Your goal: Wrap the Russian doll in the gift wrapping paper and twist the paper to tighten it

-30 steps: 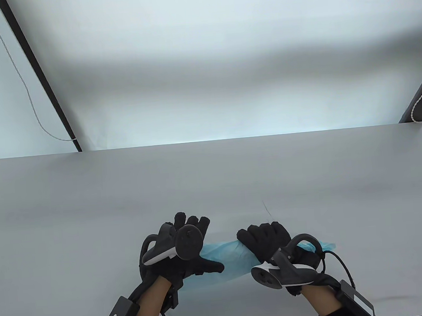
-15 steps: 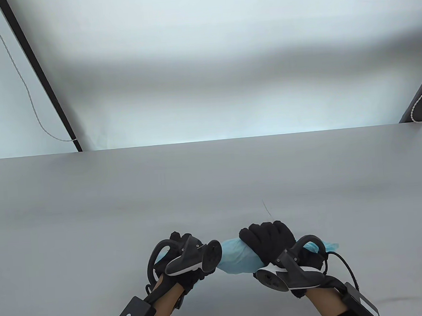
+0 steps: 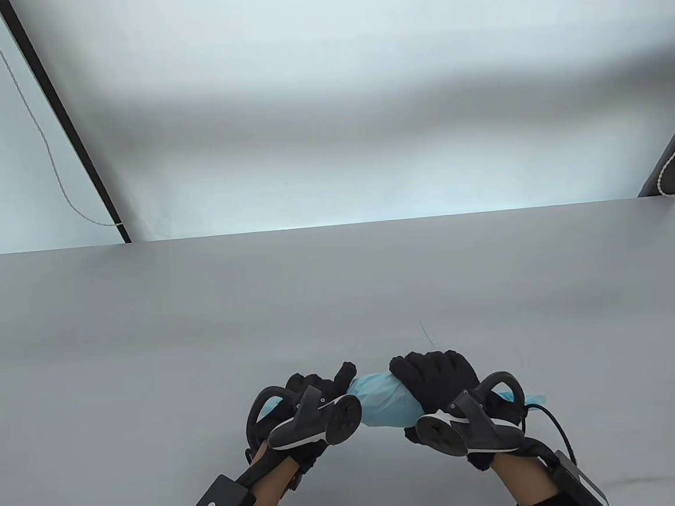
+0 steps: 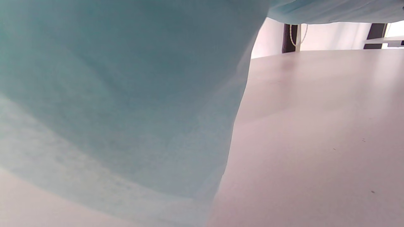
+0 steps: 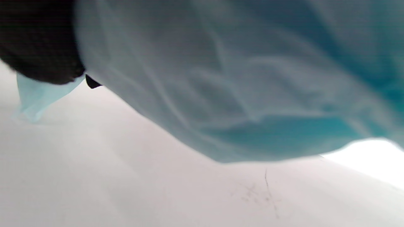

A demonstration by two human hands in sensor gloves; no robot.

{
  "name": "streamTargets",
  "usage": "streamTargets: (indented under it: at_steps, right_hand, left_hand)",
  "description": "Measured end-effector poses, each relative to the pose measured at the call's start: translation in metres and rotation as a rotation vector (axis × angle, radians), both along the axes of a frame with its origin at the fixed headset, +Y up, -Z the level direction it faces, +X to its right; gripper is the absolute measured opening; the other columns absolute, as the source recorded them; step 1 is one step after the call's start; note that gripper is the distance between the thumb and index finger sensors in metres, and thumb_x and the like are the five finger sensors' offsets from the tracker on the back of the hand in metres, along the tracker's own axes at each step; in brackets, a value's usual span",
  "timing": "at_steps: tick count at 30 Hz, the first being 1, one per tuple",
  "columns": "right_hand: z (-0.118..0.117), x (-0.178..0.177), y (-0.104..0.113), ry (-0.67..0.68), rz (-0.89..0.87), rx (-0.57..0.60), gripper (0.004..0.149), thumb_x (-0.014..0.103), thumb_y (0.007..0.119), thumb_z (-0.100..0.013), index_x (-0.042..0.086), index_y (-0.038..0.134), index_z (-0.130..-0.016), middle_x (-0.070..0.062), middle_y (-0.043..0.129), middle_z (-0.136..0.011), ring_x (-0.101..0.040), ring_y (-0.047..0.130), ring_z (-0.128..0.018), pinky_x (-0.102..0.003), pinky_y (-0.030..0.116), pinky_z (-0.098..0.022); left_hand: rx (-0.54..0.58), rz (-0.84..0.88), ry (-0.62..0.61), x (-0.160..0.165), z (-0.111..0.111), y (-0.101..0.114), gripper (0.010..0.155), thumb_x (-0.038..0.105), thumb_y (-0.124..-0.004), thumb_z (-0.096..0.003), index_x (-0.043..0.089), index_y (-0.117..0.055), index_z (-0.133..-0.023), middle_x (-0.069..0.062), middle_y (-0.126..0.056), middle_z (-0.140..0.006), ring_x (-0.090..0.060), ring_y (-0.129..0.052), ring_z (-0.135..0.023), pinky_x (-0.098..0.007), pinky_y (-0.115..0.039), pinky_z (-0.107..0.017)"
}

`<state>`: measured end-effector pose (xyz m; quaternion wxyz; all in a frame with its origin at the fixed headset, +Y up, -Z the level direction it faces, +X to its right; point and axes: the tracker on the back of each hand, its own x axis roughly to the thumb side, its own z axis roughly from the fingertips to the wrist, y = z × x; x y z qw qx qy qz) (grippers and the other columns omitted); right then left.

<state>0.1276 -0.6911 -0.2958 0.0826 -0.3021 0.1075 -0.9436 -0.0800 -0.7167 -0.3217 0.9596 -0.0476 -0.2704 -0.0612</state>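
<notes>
A light blue paper bundle point(image 3: 384, 402) hangs just above the grey table point(image 3: 341, 299) near its front edge; the doll inside is hidden. My right hand point(image 3: 435, 377) grips the bundle's right part, fingers curled over the top, and a paper tail point(image 3: 530, 399) pokes out behind its tracker. My left hand point(image 3: 319, 391) grips the bundle's left end, fingers curled round the gathered paper. Blue paper point(image 4: 126, 94) fills most of the left wrist view. In the right wrist view the paper point(image 5: 240, 82) bulges above the table beside a gloved finger point(image 5: 38, 41).
Two dark stand legs point(image 3: 59, 123) point(image 3: 674, 150) with white cords rise behind the table's far edge. A faint scratch point(image 3: 425, 333) marks the table just beyond my right hand.
My left hand moved right and turned over, closing on the bundle's left end. The bare paper between the hands grew shorter and bunched up. The bundle lifted slightly.
</notes>
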Motion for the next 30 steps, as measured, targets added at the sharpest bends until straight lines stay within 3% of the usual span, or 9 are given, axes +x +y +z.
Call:
streamTargets:
  at_steps: [4, 8, 10, 15, 18, 22, 24, 26, 30]
  right_hand:
    - [0.0, -0.001, 0.0, 0.003, 0.036, 0.024, 0.115, 0.07, 0.095, -0.037, 0.014, 0.041, -0.122, -0.019, 0.071, -0.116, -0.041, 0.081, -0.1, -0.063, 0.067, -0.075]
    - [-0.004, 0.005, 0.0, -0.016, 0.054, 0.047, 0.115, 0.07, 0.094, -0.037, 0.015, 0.039, -0.122, -0.019, 0.07, -0.117, -0.041, 0.08, -0.1, -0.063, 0.067, -0.076]
    - [-0.004, 0.007, 0.0, -0.019, 0.054, 0.053, 0.115, 0.07, 0.094, -0.037, 0.015, 0.039, -0.122, -0.019, 0.069, -0.117, -0.041, 0.08, -0.101, -0.063, 0.067, -0.076]
    - [-0.006, 0.012, 0.003, -0.012, 0.052, 0.071, 0.115, 0.07, 0.094, -0.037, 0.016, 0.038, -0.121, -0.018, 0.068, -0.117, -0.04, 0.079, -0.101, -0.062, 0.066, -0.076]
    - [-0.004, 0.012, 0.003, 0.012, 0.041, 0.069, 0.115, 0.07, 0.094, -0.036, 0.017, 0.038, -0.121, -0.017, 0.068, -0.118, -0.04, 0.078, -0.102, -0.063, 0.065, -0.077]
    - [-0.003, 0.011, 0.004, 0.041, 0.026, 0.077, 0.115, 0.069, 0.095, -0.036, 0.016, 0.038, -0.121, -0.018, 0.068, -0.117, -0.04, 0.078, -0.102, -0.063, 0.065, -0.077]
    - [-0.003, 0.011, 0.003, 0.05, 0.023, 0.086, 0.114, 0.068, 0.095, -0.037, 0.016, 0.038, -0.121, -0.018, 0.068, -0.117, -0.041, 0.077, -0.102, -0.063, 0.064, -0.078]
    - [-0.002, 0.01, 0.003, 0.054, 0.029, 0.088, 0.114, 0.068, 0.095, -0.037, 0.016, 0.038, -0.121, -0.018, 0.068, -0.117, -0.041, 0.077, -0.102, -0.063, 0.064, -0.078]
    - [0.0, 0.007, 0.003, 0.069, 0.054, 0.096, 0.115, 0.068, 0.096, -0.037, 0.016, 0.039, -0.121, -0.018, 0.068, -0.117, -0.041, 0.077, -0.102, -0.063, 0.064, -0.078]
  left_hand:
    - [-0.128, 0.041, -0.031, -0.007, -0.004, -0.001, 0.068, 0.034, -0.066, -0.0592, 0.016, -0.026, -0.111, 0.003, -0.084, -0.09, -0.028, -0.085, -0.086, -0.067, -0.061, -0.07]
    - [-0.319, 0.084, -0.09, -0.009, -0.002, 0.002, 0.102, 0.07, -0.064, -0.0535, 0.011, -0.006, -0.113, -0.008, -0.062, -0.107, -0.038, -0.065, -0.099, -0.075, -0.048, -0.072]
    - [-0.409, 0.131, -0.123, -0.012, -0.003, 0.003, 0.108, 0.08, -0.052, -0.0501, 0.009, -0.003, -0.115, -0.016, -0.05, -0.115, -0.045, -0.053, -0.104, -0.078, -0.043, -0.072]
    - [-0.688, 0.44, -0.122, -0.028, -0.01, 0.007, 0.088, 0.061, -0.028, -0.0542, 0.002, -0.007, -0.116, -0.028, -0.036, -0.119, -0.055, -0.035, -0.103, -0.079, -0.028, -0.07]
    - [-0.787, 0.517, -0.093, -0.033, -0.014, 0.005, 0.075, 0.043, -0.052, -0.0614, 0.003, -0.018, -0.116, -0.026, -0.04, -0.117, -0.054, -0.037, -0.1, -0.075, -0.027, -0.071]
    - [-0.702, 0.442, 0.012, -0.033, -0.018, 0.004, 0.078, 0.037, -0.071, -0.056, 0.008, -0.032, -0.116, -0.019, -0.057, -0.107, -0.047, -0.051, -0.095, -0.071, -0.04, -0.071]
    - [-0.581, 0.309, 0.06, -0.028, -0.019, 0.006, 0.094, 0.044, -0.077, -0.0494, 0.005, -0.022, -0.115, -0.011, -0.066, -0.097, -0.04, -0.062, -0.09, -0.068, -0.049, -0.069]
    - [-0.504, 0.214, 0.094, -0.023, -0.019, 0.006, 0.1, 0.049, -0.08, -0.0428, 0.001, -0.029, -0.114, -0.006, -0.073, -0.089, -0.036, -0.069, -0.085, -0.067, -0.055, -0.067]
    - [-0.462, 0.158, 0.124, -0.017, -0.019, 0.001, 0.073, 0.053, -0.086, -0.0397, 0.018, -0.073, -0.102, -0.001, -0.08, -0.078, -0.032, -0.075, -0.081, -0.067, -0.056, -0.067]
